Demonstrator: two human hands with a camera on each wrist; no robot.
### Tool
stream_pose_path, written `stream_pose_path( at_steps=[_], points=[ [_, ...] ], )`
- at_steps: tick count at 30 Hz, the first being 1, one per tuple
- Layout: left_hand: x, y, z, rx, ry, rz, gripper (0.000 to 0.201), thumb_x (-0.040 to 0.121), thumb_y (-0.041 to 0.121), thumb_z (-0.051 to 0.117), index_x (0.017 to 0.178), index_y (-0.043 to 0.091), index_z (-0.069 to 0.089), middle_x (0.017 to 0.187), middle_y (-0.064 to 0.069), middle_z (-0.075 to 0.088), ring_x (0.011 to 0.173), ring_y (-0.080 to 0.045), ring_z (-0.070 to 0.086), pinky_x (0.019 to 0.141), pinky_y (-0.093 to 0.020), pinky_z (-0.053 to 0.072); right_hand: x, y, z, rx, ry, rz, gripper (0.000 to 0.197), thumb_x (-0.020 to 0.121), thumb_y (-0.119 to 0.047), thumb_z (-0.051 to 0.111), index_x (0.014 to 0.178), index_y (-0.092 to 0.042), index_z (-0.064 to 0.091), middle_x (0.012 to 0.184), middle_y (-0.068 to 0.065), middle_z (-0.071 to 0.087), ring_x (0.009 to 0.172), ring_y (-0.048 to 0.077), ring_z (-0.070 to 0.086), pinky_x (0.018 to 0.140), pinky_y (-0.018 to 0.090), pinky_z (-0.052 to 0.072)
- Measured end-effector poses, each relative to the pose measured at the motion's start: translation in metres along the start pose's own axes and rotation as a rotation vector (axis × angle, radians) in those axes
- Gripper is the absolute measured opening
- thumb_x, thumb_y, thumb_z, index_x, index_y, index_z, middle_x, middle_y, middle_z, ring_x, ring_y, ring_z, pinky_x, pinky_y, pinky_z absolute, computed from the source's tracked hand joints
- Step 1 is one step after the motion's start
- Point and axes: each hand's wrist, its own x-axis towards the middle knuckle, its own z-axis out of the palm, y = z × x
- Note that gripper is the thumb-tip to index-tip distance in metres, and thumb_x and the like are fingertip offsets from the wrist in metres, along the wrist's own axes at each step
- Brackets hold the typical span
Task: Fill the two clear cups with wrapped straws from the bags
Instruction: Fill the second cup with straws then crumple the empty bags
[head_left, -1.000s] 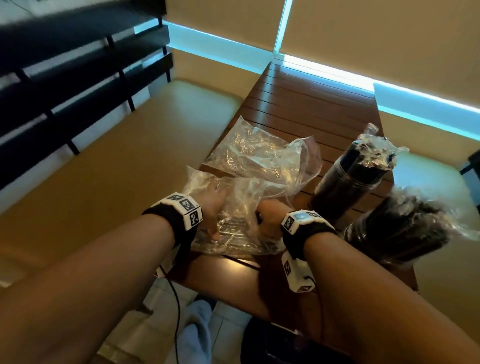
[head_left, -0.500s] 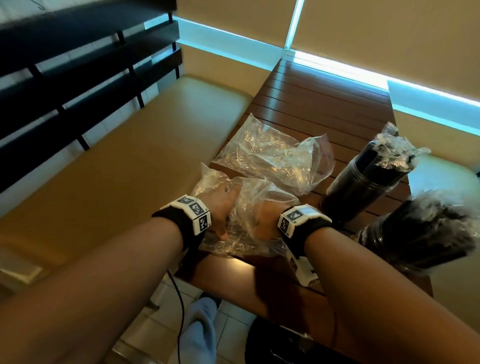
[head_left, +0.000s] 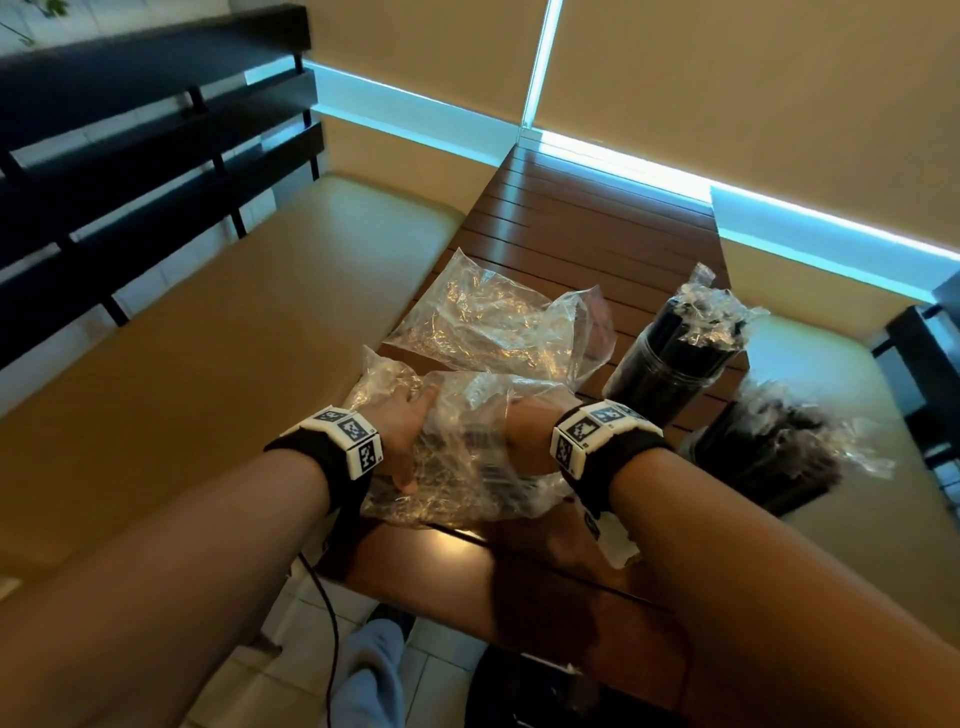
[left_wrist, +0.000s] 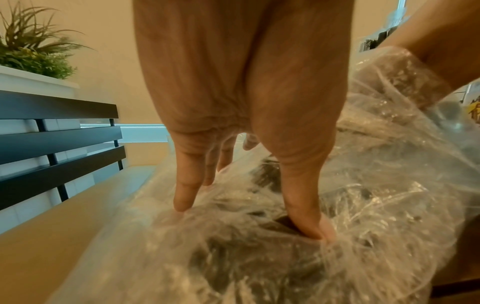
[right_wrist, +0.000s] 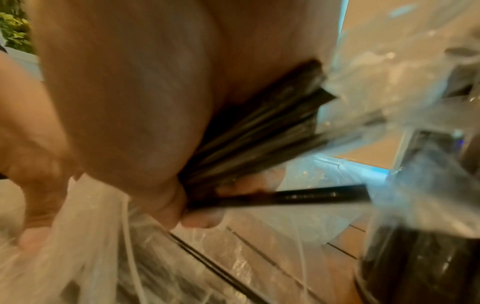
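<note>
A crumpled clear bag (head_left: 457, 467) lies at the near edge of the wooden table (head_left: 587, 218). My left hand (head_left: 408, 431) presses on it from outside, with fingers (left_wrist: 184, 195) straight on the plastic. My right hand (head_left: 519, 436) is inside the bag, its fingers curled round a bundle of black wrapped straws (right_wrist: 259, 127). A second clear bag (head_left: 493, 322) lies flat and crumpled just beyond. At the right stand two clear cups, the far cup (head_left: 670, 364) and the near cup (head_left: 769, 452), both packed with black wrapped straws.
Tan padded benches flank the table, one on the left (head_left: 234, 338) and one on the right (head_left: 831, 374). A black slatted rail (head_left: 130, 182) backs the left bench, with a potted plant (left_wrist: 31, 51) above it. A cable (head_left: 322, 597) hangs below my left wrist.
My right hand has pushed further into the near bag, and the plastic now covers its knuckles. The left hand stays pressed on the bag.
</note>
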Motion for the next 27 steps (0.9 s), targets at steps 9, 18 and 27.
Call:
stream_pose_path(
  at_steps=[9, 18, 27],
  points=[
    [0.013, -0.001, 0.004, 0.031, -0.002, -0.056, 0.135, 0.052, 0.034, 0.095, 0.155, 0.020, 0.008, 0.137, -0.014, 0.052, 0.112, -0.031, 0.060, 0.084, -0.034, 0.053, -0.075, 0.030, -0.065, -0.150, 0.098, 0.247, 0.025, 0.100, -0.029, 0.046, 0.112, -0.015, 0.063, 0.094, 0.000, 0.060, 0.078, 0.019, 0.051, 0.075, 0.022, 0.044],
    [0.021, 0.000, -0.004, 0.242, 0.031, -0.059, 0.047, 0.060, 0.047, 0.078, 0.102, 0.025, 0.068, 0.083, 0.008, 0.065, 0.076, -0.015, 0.066, 0.066, -0.025, 0.055, -0.162, 0.063, -0.129, -0.060, 0.224, 0.520, 0.020, 0.094, -0.031, 0.052, 0.102, -0.015, 0.061, 0.079, 0.001, 0.057, 0.078, 0.027, 0.060, 0.073, 0.035, 0.052],
    [-0.120, 0.139, -0.146, -1.267, 0.160, 0.653, 0.038, 0.080, 0.042, 0.071, 0.114, 0.027, 0.062, 0.124, 0.004, 0.067, 0.117, -0.013, 0.060, 0.098, -0.038, 0.045, -0.158, 0.035, -0.073, 0.506, 0.663, 0.495, 0.034, 0.097, -0.043, 0.051, 0.115, -0.017, 0.043, 0.088, 0.004, 0.062, 0.077, 0.026, 0.062, 0.065, 0.037, 0.049]
  ],
)
